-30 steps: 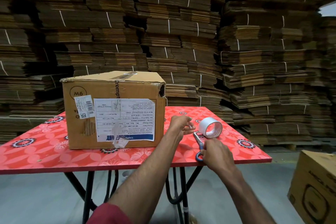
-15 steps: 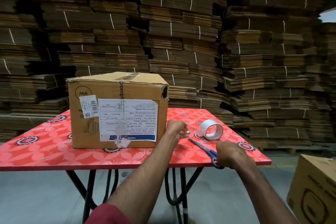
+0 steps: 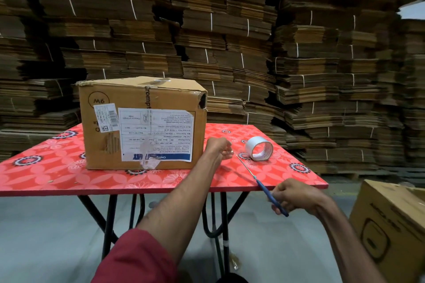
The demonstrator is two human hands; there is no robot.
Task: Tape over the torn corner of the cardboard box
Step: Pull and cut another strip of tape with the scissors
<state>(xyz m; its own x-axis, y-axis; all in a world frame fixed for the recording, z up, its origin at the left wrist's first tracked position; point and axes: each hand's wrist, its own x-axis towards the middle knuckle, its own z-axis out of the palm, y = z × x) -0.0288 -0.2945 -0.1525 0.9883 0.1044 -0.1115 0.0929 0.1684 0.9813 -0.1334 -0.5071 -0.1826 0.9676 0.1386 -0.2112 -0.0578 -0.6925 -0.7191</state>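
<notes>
In the head view, the right hand (image 3: 295, 197) has its grip clenched around the blue handle of the scissors (image 3: 262, 185), held off the near edge of the red flowered desk (image 3: 57, 167); the thin blades run up and left from that grip over the desk, their tip ending just beside the left hand (image 3: 220, 148). The left hand's grip is curled into a loose fist above the desk, thumb and fingertips pinched together; whether a bit of tape sits between them is too small to tell. Just right of the left grip, and beyond the scissor tip, the roll of tape (image 3: 258, 148) rests on its side on the desk, open core facing the camera. Just left of the left grip stands the cardboard box (image 3: 142, 122), with printed labels on its near face; its torn corner (image 3: 203, 101), a dark ragged hole at the upper right, lies above that hand and is bare of tape. Right of the right grip a second carton (image 3: 391, 225) sits low by the floor.
</notes>
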